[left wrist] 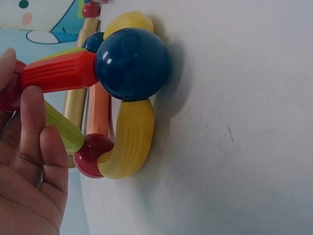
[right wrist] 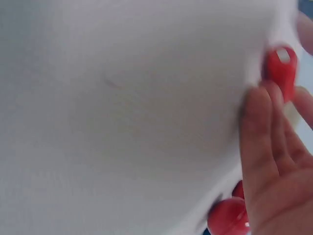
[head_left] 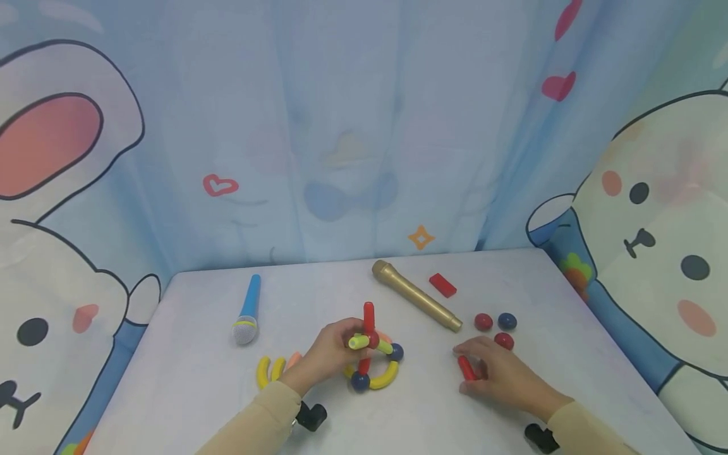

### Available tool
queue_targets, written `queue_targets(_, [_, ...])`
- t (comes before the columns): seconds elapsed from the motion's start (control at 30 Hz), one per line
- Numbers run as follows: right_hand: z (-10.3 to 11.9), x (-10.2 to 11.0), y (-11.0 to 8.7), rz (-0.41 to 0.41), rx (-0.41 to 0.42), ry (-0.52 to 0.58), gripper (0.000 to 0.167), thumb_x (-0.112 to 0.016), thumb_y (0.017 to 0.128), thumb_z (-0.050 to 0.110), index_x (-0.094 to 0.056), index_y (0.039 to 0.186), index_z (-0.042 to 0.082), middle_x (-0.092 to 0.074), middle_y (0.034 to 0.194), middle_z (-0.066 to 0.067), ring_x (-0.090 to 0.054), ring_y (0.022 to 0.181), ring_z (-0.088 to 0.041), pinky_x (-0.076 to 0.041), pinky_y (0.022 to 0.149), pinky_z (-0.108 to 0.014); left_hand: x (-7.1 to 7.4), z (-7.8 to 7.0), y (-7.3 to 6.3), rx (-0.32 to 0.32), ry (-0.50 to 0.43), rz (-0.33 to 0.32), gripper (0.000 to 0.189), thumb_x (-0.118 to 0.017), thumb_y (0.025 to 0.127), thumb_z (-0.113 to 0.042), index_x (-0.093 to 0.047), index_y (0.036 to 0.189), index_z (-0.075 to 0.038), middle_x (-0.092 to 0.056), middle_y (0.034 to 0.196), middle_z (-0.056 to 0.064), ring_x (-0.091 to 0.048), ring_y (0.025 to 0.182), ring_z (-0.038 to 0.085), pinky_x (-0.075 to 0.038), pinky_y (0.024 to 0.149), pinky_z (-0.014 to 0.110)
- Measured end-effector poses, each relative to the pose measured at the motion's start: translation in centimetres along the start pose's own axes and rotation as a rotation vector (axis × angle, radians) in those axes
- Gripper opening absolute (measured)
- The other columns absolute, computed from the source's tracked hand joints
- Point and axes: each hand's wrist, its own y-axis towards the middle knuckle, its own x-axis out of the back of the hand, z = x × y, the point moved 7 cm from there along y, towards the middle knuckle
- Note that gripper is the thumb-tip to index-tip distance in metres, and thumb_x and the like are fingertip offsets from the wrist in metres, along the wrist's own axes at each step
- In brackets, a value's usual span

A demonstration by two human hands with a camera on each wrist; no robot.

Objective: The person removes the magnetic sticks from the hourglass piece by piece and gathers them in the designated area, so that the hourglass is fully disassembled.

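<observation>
My left hand (head_left: 330,354) grips a ball-and-stick toy frame at the red ball (head_left: 373,340) near its top, where red and yellow-green sticks meet. One red stick (head_left: 369,316) points up from that ball. Lower down, a red stick (left wrist: 61,71) meets a dark blue ball (left wrist: 133,63), which joins a curved yellow stick (left wrist: 132,139) on the table side. My right hand (head_left: 500,376) pinches a short red stick (head_left: 467,368) to the right of the frame. In the right wrist view the stick (right wrist: 281,68) sits among blurred fingers.
Beyond the right hand lie red balls (head_left: 483,322) and a blue ball (head_left: 507,321). A gold microphone (head_left: 418,296) and a flat red block (head_left: 443,285) lie further back. At left are a blue toy microphone (head_left: 248,311) and curved yellow sticks (head_left: 263,373), partly hidden by the left arm.
</observation>
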Motion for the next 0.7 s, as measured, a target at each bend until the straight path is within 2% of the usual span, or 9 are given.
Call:
queue_targets(0.1, [0.1, 0.0, -0.4, 0.027, 0.006, 0.050, 0.053, -0.092, 0.069, 0.021, -0.068, 0.116, 0.023, -0.056, 0.117, 0.001, -0.053, 0.082, -0.014, -0.054, 0.071, -0.025, -0.1, 0.0, 0.0, 0.012, -0.006, -0.001, 0.035, -0.080, 0.086, -0.017, -0.068, 0.117, -0.022, -0.067, 0.112, -0.012, -0.059, 0.115, 0.020, -0.048, 0.098, 0.048])
queue_targets(0.17, [0.3, 0.1, -0.4, 0.026, 0.026, 0.054, 0.050, -0.091, 0.071, 0.014, -0.068, 0.114, 0.025, -0.057, 0.112, 0.005, -0.053, 0.083, -0.012, -0.053, 0.073, -0.023, -0.1, 0.0, 0.1, 0.021, -0.012, -0.003, 0.035, -0.080, 0.086, -0.017, -0.068, 0.118, -0.022, -0.067, 0.111, -0.014, -0.056, 0.120, 0.022, -0.044, 0.101, 0.053])
queue_targets(0.23, [0.6, 0.0, -0.2, 0.021, 0.048, 0.051, 0.052, -0.089, 0.074, 0.012, -0.066, 0.119, 0.025, -0.057, 0.109, 0.009, -0.053, 0.084, -0.011, -0.052, 0.074, -0.023, -0.1, 0.0, 0.1, 0.023, -0.020, -0.002, 0.035, -0.080, 0.087, -0.017, -0.069, 0.119, -0.021, -0.067, 0.112, -0.014, -0.053, 0.125, 0.024, -0.041, 0.103, 0.056])
queue_targets(0.33, [0.9, -0.1, 0.4, 0.023, 0.059, 0.063, 0.063, -0.087, 0.076, 0.011, -0.061, 0.132, 0.025, -0.057, 0.107, 0.011, -0.052, 0.085, -0.012, -0.052, 0.073, -0.025, 0.0, 0.2, 0.1, 0.031, -0.023, 0.004, 0.036, -0.079, 0.087, -0.016, -0.069, 0.121, -0.020, -0.067, 0.114, -0.014, -0.051, 0.128, 0.025, -0.039, 0.105, 0.058])
queue_targets(0.43, [0.9, -0.1, 0.8, 0.031, 0.047, 0.075, 0.072, -0.087, 0.076, 0.010, -0.056, 0.139, 0.026, -0.058, 0.109, 0.011, -0.052, 0.084, -0.013, -0.052, 0.071, -0.026, 0.0, 0.3, 0.1, 0.038, -0.023, 0.017, 0.036, -0.080, 0.086, -0.016, -0.069, 0.120, -0.021, -0.067, 0.115, -0.013, -0.051, 0.126, 0.025, -0.041, 0.103, 0.056])
queue_targets(0.57, [0.7, 0.1, 0.8, 0.051, 0.001, 0.099, 0.078, -0.089, 0.073, 0.013, -0.054, 0.141, 0.028, -0.057, 0.118, 0.007, -0.055, 0.085, -0.013, -0.055, 0.075, -0.029, 0.1, 0.5, 0.1, 0.038, -0.025, 0.030, 0.035, -0.080, 0.086, -0.017, -0.070, 0.119, -0.023, -0.067, 0.114, -0.013, -0.053, 0.120, 0.023, -0.045, 0.100, 0.052])
queue_targets(0.7, [1.8, 1.5, 0.9, 0.004, 0.026, 0.149, 0.071, -0.087, 0.077, 0.013, -0.054, 0.139, 0.023, -0.056, 0.125, 0.000, -0.059, 0.092, -0.015, -0.057, 0.079, -0.036, 0.1, 0.4, 0.0, 0.039, -0.033, 0.035, 0.036, -0.080, 0.086, -0.017, -0.069, 0.121, -0.021, -0.067, 0.114, -0.012, -0.055, 0.114, 0.021, -0.048, 0.097, 0.048])
